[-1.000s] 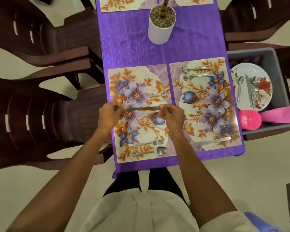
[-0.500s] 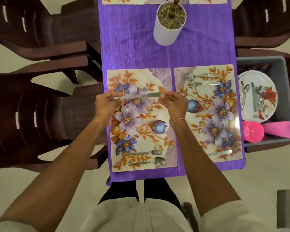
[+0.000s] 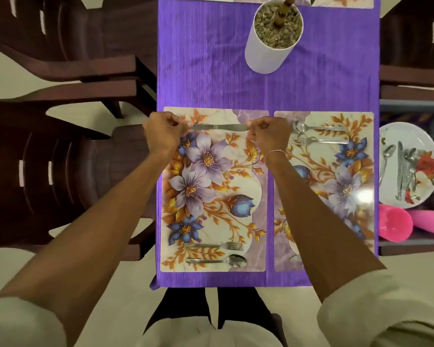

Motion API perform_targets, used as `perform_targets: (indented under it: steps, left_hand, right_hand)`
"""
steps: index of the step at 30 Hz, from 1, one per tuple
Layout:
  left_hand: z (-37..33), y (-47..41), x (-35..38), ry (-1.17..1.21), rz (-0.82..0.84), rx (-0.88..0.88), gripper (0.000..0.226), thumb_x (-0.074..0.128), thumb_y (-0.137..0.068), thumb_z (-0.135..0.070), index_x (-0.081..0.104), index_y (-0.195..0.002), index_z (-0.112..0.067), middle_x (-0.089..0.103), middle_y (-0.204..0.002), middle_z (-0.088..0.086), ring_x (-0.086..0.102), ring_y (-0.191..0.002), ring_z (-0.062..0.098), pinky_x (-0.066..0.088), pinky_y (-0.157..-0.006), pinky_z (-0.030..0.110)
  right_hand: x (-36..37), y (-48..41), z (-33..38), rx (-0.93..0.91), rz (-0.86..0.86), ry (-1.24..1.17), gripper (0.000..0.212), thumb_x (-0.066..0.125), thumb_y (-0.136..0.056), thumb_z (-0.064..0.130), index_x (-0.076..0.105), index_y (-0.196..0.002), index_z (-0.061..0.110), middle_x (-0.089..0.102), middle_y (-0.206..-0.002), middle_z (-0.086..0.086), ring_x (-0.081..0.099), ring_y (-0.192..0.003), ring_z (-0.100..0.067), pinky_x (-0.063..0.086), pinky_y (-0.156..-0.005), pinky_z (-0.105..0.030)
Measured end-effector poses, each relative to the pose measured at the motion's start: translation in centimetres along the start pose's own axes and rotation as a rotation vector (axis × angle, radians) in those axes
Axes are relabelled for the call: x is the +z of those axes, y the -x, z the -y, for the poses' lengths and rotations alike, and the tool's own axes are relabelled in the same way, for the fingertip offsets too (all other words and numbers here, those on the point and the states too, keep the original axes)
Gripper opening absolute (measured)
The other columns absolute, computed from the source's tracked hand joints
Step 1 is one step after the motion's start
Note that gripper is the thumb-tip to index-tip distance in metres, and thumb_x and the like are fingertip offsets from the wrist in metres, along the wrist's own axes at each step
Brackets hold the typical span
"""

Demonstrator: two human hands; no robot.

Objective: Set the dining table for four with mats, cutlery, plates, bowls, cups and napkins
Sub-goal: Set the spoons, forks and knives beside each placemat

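A table knife (image 3: 219,127) lies crosswise at the far edge of the left floral mat (image 3: 241,171). My left hand (image 3: 163,135) pinches its left end and my right hand (image 3: 267,134) pinches its right end. A fork (image 3: 214,245) and a spoon (image 3: 218,260) rest along this mat's near edge. The right floral mat (image 3: 331,171) carries a spoon (image 3: 316,127) and a fork (image 3: 318,141) at its far edge. My right forearm hides that mat's near part.
A grey crate (image 3: 411,106) on a chair at the right holds a flowered plate (image 3: 426,144) with spare cutlery (image 3: 404,171) and pink cups (image 3: 393,226). A white pebble-filled pot (image 3: 273,41) stands mid-table on the purple cloth (image 3: 211,71). Dark chairs (image 3: 48,159) flank both sides.
Both hands have carried the knife from the middle of the left mat away from me to its far edge, still holding one end each.
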State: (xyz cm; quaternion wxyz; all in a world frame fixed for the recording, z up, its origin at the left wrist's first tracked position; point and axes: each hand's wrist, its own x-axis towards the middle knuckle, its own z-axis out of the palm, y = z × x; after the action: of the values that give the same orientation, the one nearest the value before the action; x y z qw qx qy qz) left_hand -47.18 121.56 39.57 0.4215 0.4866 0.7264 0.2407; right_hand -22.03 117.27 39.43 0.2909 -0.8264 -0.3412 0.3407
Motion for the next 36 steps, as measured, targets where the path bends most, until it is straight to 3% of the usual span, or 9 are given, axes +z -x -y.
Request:
perform_targets:
  steps: [3,7,10,14,18,28,36]
  left_hand:
    - [0.1,0.0,0.6,-0.006,-0.065,-0.031,0.012,0.086,-0.082,-0.024,0.082,-0.090,-0.016,0.077,-0.088,-0.004,0.073,-0.087,0.010,0.064,-0.081,0.034]
    - [-0.4,0.5,0.8,-0.037,-0.126,0.030,0.012,0.083,-0.086,-0.018,0.081,-0.097,-0.014,0.076,-0.088,-0.006,0.068,-0.074,-0.006,0.053,-0.070,0.006]
    - [-0.1,0.4,0.8,-0.058,-0.163,0.055,0.009,0.082,-0.087,-0.023,0.082,-0.095,-0.018,0.074,-0.084,-0.010,0.070,-0.076,-0.002,0.056,-0.074,0.012]
    - [0.4,0.5,1.0,-0.071,-0.177,0.103,0.010,0.080,-0.089,-0.026,0.082,-0.095,-0.019,0.074,-0.083,-0.011,0.071,-0.078,0.002,0.057,-0.075,0.013]
    - [1.0,0.3,1.4,-0.062,-0.177,0.141,0.010,0.081,-0.088,-0.026,0.080,-0.093,-0.018,0.075,-0.086,-0.008,0.072,-0.078,0.004,0.060,-0.078,0.022]
    - [1.2,0.1,2.0,-0.057,-0.228,0.132,0.012,0.082,-0.087,-0.026,0.078,-0.092,-0.016,0.073,-0.084,-0.009,0.069,-0.073,0.001,0.057,-0.073,0.014]
    - [1.2,-0.1,2.3,-0.017,-0.255,0.101,0.012,0.083,-0.086,-0.026,0.077,-0.091,-0.017,0.072,-0.083,-0.009,0.070,-0.074,0.002,0.059,-0.076,0.017]
  right_hand:
    - [0.6,0.0,0.0,0.016,-0.023,-0.036,0.010,0.073,-0.092,0.010,0.079,-0.085,0.011,0.069,-0.065,0.008,0.069,-0.055,-0.003,0.062,-0.066,-0.023]
    - [1.1,0.0,0.0,0.005,-0.071,-0.031,0.008,0.076,-0.092,0.016,0.080,-0.087,0.011,0.070,-0.069,0.007,0.069,-0.055,-0.002,0.061,-0.066,-0.021]
    - [1.5,0.2,-0.1,-0.007,-0.103,-0.046,0.009,0.078,-0.090,0.019,0.075,-0.082,0.016,0.073,-0.075,0.004,0.072,-0.062,-0.008,0.062,-0.068,-0.023]
    - [2.0,0.2,-0.5,-0.035,-0.153,-0.027,0.013,0.077,-0.091,0.019,0.070,-0.080,0.019,0.073,-0.077,0.003,0.069,-0.059,-0.006,0.059,-0.063,-0.016]
    - [2.6,-0.4,-0.8,-0.037,-0.165,0.032,0.011,0.081,-0.088,0.025,0.076,-0.084,0.016,0.075,-0.077,0.001,0.072,-0.065,-0.014,0.065,-0.069,-0.036]
    - [3.1,-0.9,-1.0,-0.013,-0.198,0.032,0.013,0.083,-0.086,0.026,0.078,-0.090,0.014,0.075,-0.080,0.001,0.074,-0.069,-0.016,0.065,-0.069,-0.039]
    - [3.1,-0.8,-0.7,-0.052,-0.233,0.042,0.015,0.081,-0.087,0.029,0.079,-0.091,0.015,0.076,-0.082,0.002,0.073,-0.070,-0.013,0.065,-0.070,-0.035]
